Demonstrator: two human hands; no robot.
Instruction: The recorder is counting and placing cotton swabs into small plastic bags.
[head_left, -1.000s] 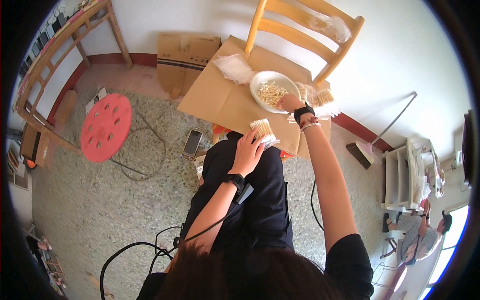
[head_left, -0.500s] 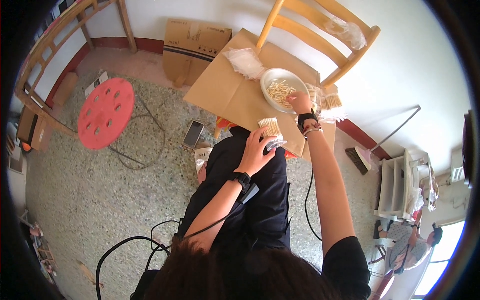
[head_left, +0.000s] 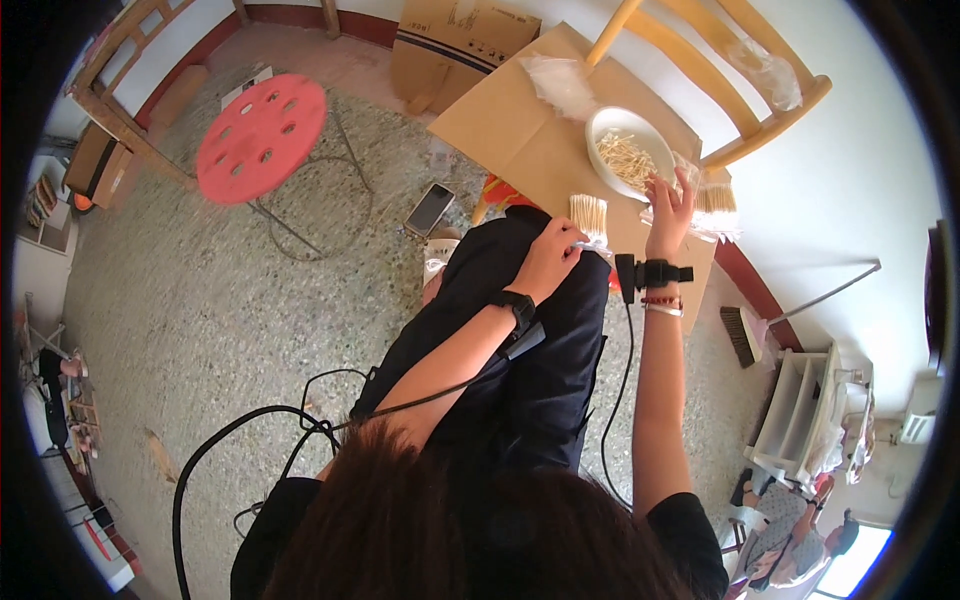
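Observation:
Over my lap, my left hand (head_left: 550, 258) is closed on the lower end of a clear plastic bag of cotton swabs (head_left: 589, 217), whose pale sticks stand up side by side past the fingers. My right hand (head_left: 670, 212) is raised at the right rim of a white bowl (head_left: 599, 135), its fingers apart; I make out nothing held in them. Loose cotton swabs (head_left: 626, 158) lie in a heap inside the bowl. Just right of this hand is another filled bag of swabs (head_left: 715, 198). Flat clear plastic bags (head_left: 560, 85) lie left of the bowl.
A cardboard sheet (head_left: 505, 130) covers the seat of a wooden chair (head_left: 715, 90). On the speckled floor are a phone (head_left: 430, 209), a red round stool (head_left: 262, 138) and a cardboard box (head_left: 455, 50). A broom (head_left: 742, 335) and white shelf (head_left: 790, 410) stand right. Another person (head_left: 785, 535) sits lower right.
My right hand has lifted out of the bowl to its right rim, its fingers spreading. My left hand keeps its hold on the bag. The whole view has shifted, moving things rightward in the picture.

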